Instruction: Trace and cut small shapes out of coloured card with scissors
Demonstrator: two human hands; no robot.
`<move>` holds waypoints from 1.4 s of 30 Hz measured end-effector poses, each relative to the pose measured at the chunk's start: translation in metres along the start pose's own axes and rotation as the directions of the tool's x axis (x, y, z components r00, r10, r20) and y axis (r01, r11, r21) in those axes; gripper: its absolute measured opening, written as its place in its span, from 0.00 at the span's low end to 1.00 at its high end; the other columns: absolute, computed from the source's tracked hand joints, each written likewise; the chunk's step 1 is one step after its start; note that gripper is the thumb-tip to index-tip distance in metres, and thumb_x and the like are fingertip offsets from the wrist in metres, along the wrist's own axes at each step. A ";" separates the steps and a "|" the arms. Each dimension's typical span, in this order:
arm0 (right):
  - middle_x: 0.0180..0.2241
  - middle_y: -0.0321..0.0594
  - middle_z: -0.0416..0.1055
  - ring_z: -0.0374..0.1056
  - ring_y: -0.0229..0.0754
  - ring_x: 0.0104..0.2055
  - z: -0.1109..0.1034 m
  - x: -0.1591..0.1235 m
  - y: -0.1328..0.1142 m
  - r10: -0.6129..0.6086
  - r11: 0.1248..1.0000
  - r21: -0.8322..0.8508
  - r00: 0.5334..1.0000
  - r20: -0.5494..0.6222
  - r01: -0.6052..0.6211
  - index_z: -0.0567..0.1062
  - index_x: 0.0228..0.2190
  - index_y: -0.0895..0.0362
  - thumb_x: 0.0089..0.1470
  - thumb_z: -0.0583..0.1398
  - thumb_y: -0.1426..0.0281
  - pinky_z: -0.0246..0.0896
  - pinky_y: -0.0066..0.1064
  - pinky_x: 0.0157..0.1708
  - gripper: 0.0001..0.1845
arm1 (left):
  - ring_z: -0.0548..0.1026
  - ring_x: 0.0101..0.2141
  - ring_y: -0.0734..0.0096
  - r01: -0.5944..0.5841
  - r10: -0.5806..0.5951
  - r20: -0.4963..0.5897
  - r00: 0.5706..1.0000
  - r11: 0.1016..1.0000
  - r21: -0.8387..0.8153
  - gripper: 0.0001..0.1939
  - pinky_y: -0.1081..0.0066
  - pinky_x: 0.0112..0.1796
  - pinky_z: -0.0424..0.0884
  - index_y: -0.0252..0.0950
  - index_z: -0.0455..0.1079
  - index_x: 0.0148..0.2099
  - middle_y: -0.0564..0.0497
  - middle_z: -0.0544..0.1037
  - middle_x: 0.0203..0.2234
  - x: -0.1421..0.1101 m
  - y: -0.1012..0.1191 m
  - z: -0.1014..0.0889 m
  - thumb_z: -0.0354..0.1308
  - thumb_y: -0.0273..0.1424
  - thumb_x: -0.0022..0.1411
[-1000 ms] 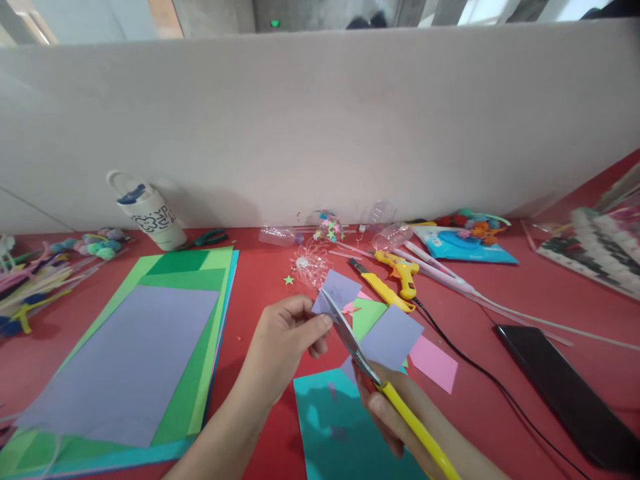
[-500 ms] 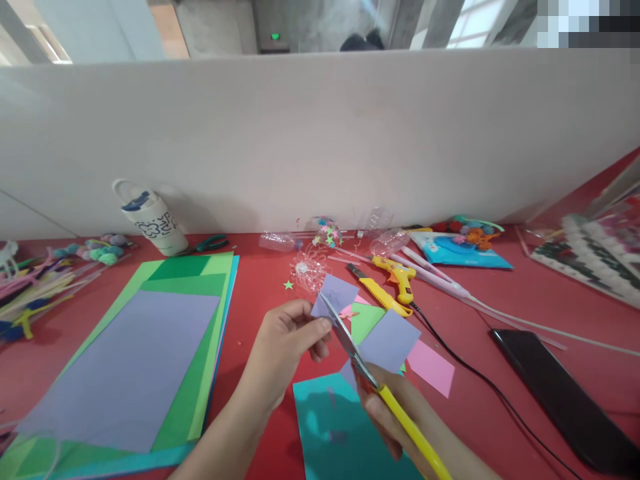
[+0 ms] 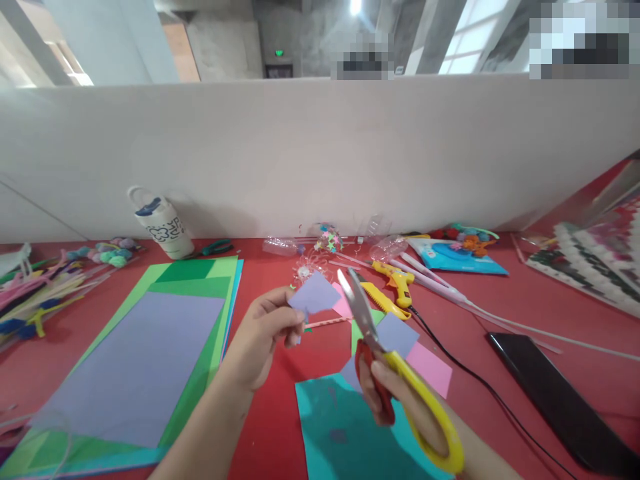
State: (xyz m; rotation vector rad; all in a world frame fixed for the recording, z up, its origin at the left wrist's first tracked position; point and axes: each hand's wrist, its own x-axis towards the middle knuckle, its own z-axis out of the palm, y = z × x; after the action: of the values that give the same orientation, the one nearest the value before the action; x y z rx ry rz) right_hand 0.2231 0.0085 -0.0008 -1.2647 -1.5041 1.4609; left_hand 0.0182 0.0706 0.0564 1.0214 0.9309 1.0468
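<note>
Between the thumb and fingers of my left hand is a small piece of purple paper, with a narrow strip hanging below it. My right hand grips scissors with one red and one yellow handle. Their blades are parted and stand just right of the paper, apart from it. Under the right hand lies a teal sheet with small purple scraps on it. Purple, green and pink paper pieces lie beside and beyond that hand.
Stacked coloured sheets lie at left, near pipe cleaners and a white tumbler. A yellow utility knife, a corded glue gun and clear plastic bottle pieces sit farther back. A black phone-like slab is at right.
The scissors have drawn away from the purple paper to the right and their blades have parted. My left hand has shifted left with the paper, which is now turned and shows a hanging strip.
</note>
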 end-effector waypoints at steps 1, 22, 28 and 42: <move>0.17 0.35 0.63 0.60 0.37 0.18 -0.003 0.003 -0.006 -0.042 0.999 0.031 0.999 -0.017 0.042 0.65 0.20 0.54 0.56 0.51 0.51 0.55 0.29 0.20 0.23 | 0.60 0.15 0.83 0.031 -0.032 0.065 0.997 0.999 0.027 0.04 0.79 0.19 0.55 0.35 0.65 0.21 0.58 0.67 0.14 -0.001 -0.001 0.002 0.57 0.27 0.44; 0.27 0.34 0.63 0.60 0.40 0.29 0.007 0.028 -0.046 -0.132 0.976 0.092 0.869 -0.477 0.198 0.62 0.26 0.53 0.37 0.60 0.69 0.60 0.32 0.28 0.11 | 0.66 0.19 0.77 0.070 -0.074 0.022 0.997 0.983 0.170 0.07 0.75 0.24 0.63 0.35 0.66 0.25 0.56 0.70 0.15 -0.007 -0.019 0.037 0.59 0.33 0.50; 0.26 0.34 0.61 0.59 0.39 0.27 0.007 0.028 -0.046 -0.139 0.971 0.098 0.844 -0.518 0.220 0.62 0.26 0.53 0.38 0.60 0.67 0.57 0.30 0.24 0.12 | 0.68 0.20 0.75 0.110 -0.120 0.079 0.990 0.986 0.124 0.08 0.74 0.26 0.65 0.35 0.68 0.31 0.56 0.71 0.16 -0.008 -0.018 0.036 0.61 0.32 0.48; 0.22 0.33 0.59 0.54 0.36 0.23 -0.025 0.010 -0.038 -0.173 0.985 -0.038 0.979 -0.109 0.170 0.64 0.27 0.53 0.47 0.57 0.42 0.52 0.28 0.21 0.27 | 0.68 0.17 0.79 -0.039 0.034 -0.157 0.987 0.999 -0.026 0.12 0.78 0.21 0.63 0.35 0.64 0.26 0.57 0.72 0.17 0.004 -0.003 0.005 0.64 0.34 0.50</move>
State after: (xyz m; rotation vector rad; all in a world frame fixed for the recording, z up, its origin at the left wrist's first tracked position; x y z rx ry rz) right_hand 0.2368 0.0295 0.0382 -1.1816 -1.5237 1.2413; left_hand 0.0248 0.0729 0.0540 0.9456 1.0240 1.1808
